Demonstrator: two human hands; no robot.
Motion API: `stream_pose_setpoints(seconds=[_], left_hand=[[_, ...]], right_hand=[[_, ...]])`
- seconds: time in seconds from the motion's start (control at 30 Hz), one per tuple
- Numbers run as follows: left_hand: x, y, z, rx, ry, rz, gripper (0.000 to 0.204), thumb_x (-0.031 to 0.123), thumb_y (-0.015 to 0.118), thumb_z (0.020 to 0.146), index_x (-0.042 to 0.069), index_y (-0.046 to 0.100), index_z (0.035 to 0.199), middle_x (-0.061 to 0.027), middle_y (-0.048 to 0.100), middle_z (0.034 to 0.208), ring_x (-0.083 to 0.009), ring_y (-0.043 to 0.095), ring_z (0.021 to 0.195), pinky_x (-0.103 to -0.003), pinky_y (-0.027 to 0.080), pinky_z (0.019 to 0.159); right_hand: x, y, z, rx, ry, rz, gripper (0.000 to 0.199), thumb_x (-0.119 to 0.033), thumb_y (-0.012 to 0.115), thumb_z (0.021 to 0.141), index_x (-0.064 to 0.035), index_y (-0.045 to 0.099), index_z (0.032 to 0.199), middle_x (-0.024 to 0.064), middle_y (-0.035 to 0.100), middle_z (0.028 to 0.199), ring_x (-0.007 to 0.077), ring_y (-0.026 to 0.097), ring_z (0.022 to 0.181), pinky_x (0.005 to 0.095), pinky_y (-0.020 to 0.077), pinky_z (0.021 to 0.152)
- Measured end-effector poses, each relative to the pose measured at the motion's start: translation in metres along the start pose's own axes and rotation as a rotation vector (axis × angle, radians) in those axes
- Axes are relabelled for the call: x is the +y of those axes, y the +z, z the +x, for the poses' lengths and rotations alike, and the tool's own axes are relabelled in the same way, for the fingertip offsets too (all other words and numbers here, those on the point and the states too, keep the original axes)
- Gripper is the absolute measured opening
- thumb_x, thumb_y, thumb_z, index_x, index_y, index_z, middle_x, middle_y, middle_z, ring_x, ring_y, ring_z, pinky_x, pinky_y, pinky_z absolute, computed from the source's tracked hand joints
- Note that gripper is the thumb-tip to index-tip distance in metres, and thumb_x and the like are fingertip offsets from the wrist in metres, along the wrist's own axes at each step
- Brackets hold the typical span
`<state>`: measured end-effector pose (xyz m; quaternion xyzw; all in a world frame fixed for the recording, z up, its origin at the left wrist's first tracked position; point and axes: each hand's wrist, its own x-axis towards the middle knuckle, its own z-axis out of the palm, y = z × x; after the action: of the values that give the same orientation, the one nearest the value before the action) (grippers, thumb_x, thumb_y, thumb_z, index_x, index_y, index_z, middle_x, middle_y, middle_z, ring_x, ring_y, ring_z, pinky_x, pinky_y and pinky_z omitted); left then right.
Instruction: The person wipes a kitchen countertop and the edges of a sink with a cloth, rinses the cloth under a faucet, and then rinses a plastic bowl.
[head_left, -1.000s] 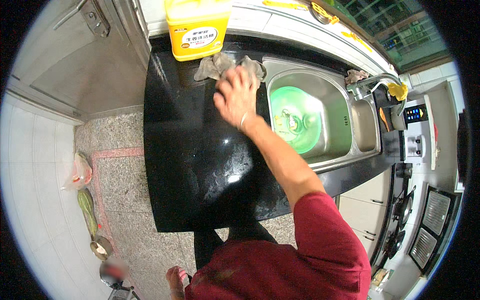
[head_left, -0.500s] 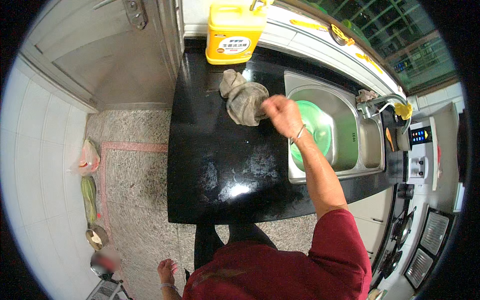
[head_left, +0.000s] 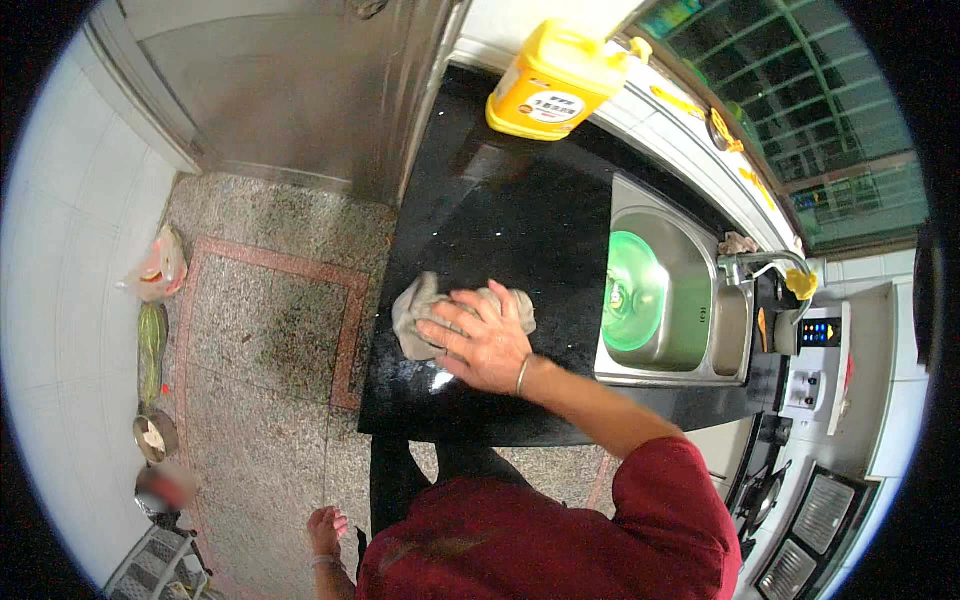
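My right hand (head_left: 484,345) presses down on a crumpled grey cloth (head_left: 413,318), fingers spread over it and bent into its folds. The cloth lies on the black countertop (head_left: 490,220), close to the counter's left and front edges. Part of it is hidden under my palm. My left hand (head_left: 326,530) hangs low beside my body, away from the counter, its fingers loosely curled and apart with nothing seen in them.
A yellow jug (head_left: 552,85) stands at the counter's back. Right of the cloth, a steel sink (head_left: 690,310) holds a green basin (head_left: 640,300). Beyond it are a faucet (head_left: 733,268) and a stove (head_left: 765,495). On the floor left lie a bag (head_left: 160,265) and a long green gourd (head_left: 151,350).
My right hand has come down onto the cloth, which has shifted from the back of the counter toward the front left. The view has turned. My left hand still hangs down.
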<state>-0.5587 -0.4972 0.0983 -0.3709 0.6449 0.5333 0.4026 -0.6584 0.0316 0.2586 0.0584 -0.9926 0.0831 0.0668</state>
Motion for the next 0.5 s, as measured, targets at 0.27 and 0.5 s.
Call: stream_pose_setpoints(seconds=[0.27, 0.5], left_hand=[[0.003, -0.017, 0.01, -0.004, -0.004, -0.016, 0.019, 0.015, 0.054, 0.092, 0.001, 0.058, 0.104, -0.0073, 0.062, 0.088, -0.0176, 0.063, 0.071, -0.03, 0.053, 0.059], [0.021, -0.028, 0.031, -0.009, -0.021, 0.106, 0.018, 0.017, 0.056, 0.093, 0.003, 0.059, 0.103, -0.0065, 0.062, 0.087, -0.0168, 0.062, 0.07, -0.029, 0.052, 0.058]], right_hand=[[0.102, 0.018, 0.176, 0.219, 0.48, -0.153, 0.041, -0.043, 0.056, 0.084, -0.0222, 0.064, 0.119, 0.0042, 0.055, 0.122, 0.0288, 0.046, 0.115, 0.0511, 0.0353, 0.093], [-0.074, 0.023, 0.064, 0.028, 0.081, 0.028, 0.019, -0.028, 0.058, 0.075, -0.0148, 0.065, 0.088, 0.009, 0.058, 0.088, 0.0286, 0.055, 0.082, 0.051, 0.0416, 0.078]])
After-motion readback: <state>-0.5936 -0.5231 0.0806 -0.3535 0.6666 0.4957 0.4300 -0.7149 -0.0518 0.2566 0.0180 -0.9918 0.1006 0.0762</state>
